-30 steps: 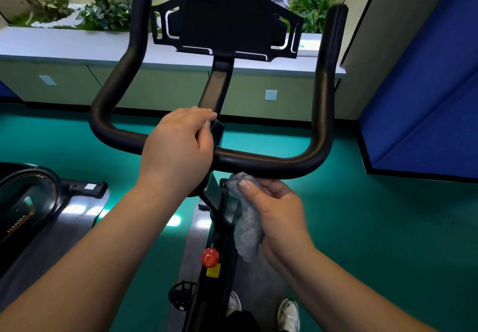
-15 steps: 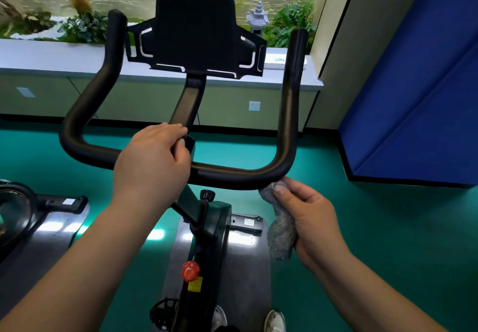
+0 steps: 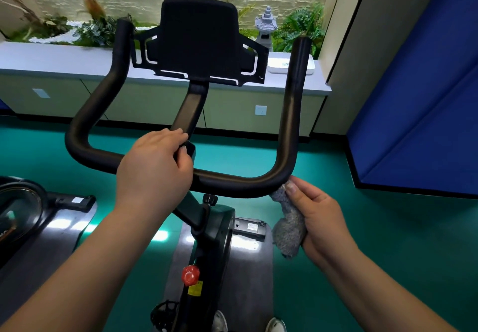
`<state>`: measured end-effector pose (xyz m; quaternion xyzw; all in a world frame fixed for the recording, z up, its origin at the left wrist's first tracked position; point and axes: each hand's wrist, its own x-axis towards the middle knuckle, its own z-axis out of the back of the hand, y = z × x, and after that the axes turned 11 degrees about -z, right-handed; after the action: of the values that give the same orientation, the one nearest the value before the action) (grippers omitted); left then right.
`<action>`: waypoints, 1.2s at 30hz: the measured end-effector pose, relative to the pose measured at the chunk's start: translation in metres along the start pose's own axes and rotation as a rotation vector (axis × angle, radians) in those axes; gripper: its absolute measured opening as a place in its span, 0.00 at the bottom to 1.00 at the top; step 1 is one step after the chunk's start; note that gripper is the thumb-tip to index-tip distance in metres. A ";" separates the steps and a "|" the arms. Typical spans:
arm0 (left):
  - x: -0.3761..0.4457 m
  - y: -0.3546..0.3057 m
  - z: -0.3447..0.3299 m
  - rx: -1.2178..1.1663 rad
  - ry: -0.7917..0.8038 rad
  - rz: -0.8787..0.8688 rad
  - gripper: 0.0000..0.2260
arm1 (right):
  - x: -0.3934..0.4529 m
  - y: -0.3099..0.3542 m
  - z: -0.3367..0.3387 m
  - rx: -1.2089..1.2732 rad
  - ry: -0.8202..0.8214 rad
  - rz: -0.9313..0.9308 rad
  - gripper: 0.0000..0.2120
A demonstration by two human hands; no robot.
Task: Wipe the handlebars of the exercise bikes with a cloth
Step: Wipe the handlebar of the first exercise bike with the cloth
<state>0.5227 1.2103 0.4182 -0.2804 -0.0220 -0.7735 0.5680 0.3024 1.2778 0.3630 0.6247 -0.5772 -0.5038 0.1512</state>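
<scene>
Now the left hand [image 3: 155, 171] grasps the middle of the black handlebar [image 3: 232, 183], fingers curled over it. At about 4 o'clock from it, the right hand [image 3: 319, 217] clenches the grey cloth [image 3: 288, 224], whose top touches the bar's lower right bend.

left hand [image 3: 155, 171] curled in a grip, right hand [image 3: 319, 217] clutching

You are standing in a gym: an exercise bike [image 3: 207, 228] sits dead ahead on a grey mat [image 3: 245, 280], a second machine [image 3: 23, 210] at nine o'clock, teal sports flooring [image 3: 375, 241] all round.
</scene>
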 end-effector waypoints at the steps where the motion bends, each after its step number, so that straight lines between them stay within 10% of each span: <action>1: 0.001 0.000 0.000 0.000 0.001 -0.010 0.13 | 0.001 0.001 0.001 0.000 0.006 -0.003 0.14; 17: 0.052 -0.032 -0.017 0.047 0.249 -0.368 0.28 | 0.025 0.022 0.012 -0.082 0.147 0.014 0.11; 36: 0.154 -0.062 -0.046 0.233 0.132 -0.532 0.30 | 0.090 0.066 0.017 -0.173 0.214 0.038 0.11</action>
<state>0.4184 1.0825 0.4679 -0.1467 -0.1464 -0.9041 0.3737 0.2351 1.1866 0.3653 0.6483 -0.5240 -0.4792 0.2747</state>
